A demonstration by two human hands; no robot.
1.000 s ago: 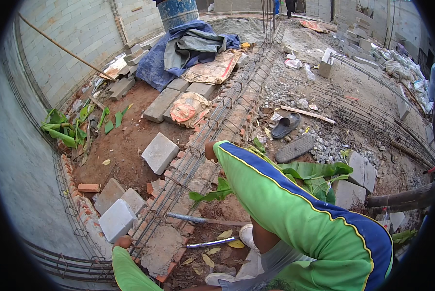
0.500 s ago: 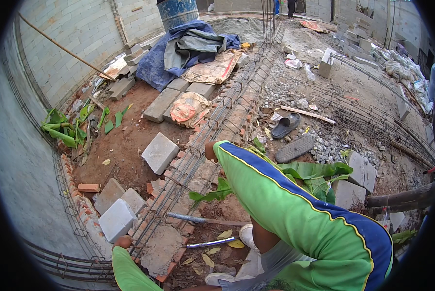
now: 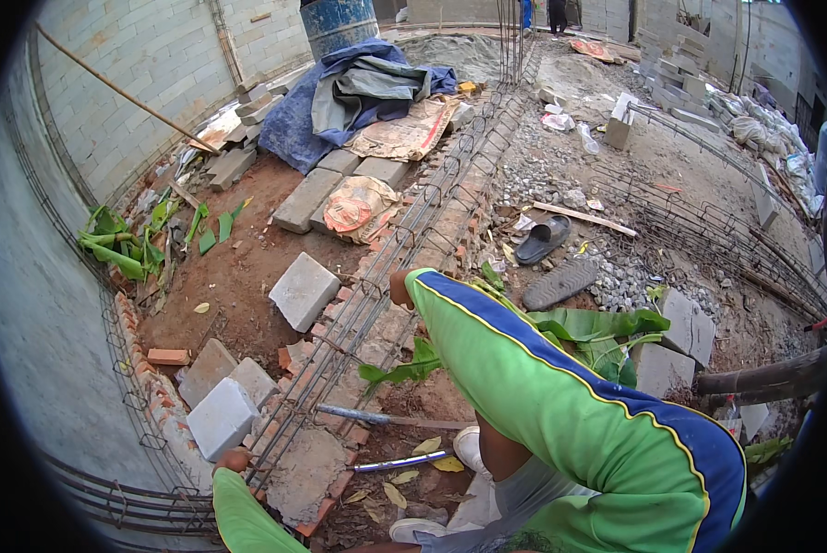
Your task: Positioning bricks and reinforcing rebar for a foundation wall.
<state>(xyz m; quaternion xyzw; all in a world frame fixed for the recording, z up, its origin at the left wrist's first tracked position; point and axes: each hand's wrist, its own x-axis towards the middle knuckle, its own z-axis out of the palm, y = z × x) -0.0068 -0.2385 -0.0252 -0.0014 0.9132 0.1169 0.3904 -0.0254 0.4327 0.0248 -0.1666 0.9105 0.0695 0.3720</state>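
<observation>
Steel reinforcement cage [image 3: 411, 230] of long bars and bent stirrups, lying along a low brick-and-mortar footing [image 3: 309, 470] that runs obliquely from the lower left toward the upper centre. The left hand [image 3: 234, 459] is at the near end of the cage, just beside a pale block [image 3: 222, 419]; the right hand [image 3: 401, 288] is farther along, at the cage's right side. The fingers of both hands are too small or hidden to show how far they open or whether they grip a bar. Beside the footing, a grey tube [image 3: 353, 414] and a blue-and-white stick [image 3: 401, 463] lie near dry leaves. Left of the cage, reddish bare soil [image 3: 238, 244] extends to a smooth grey wall [image 3: 26, 304] and a block wall [image 3: 146, 74]. Beyond, a blue tarpaulin [image 3: 293, 129] lies crumpled before a blue drum [image 3: 340, 28]. To the right, the ground carries gravel [image 3: 533, 166], a dark sandal [image 3: 544, 240], broad green leaves [image 3: 607, 323] and a second cage [image 3: 708, 230]; stacked blocks [image 3: 682, 69] and pale sacks [image 3: 763, 134] occupy the far right.
</observation>
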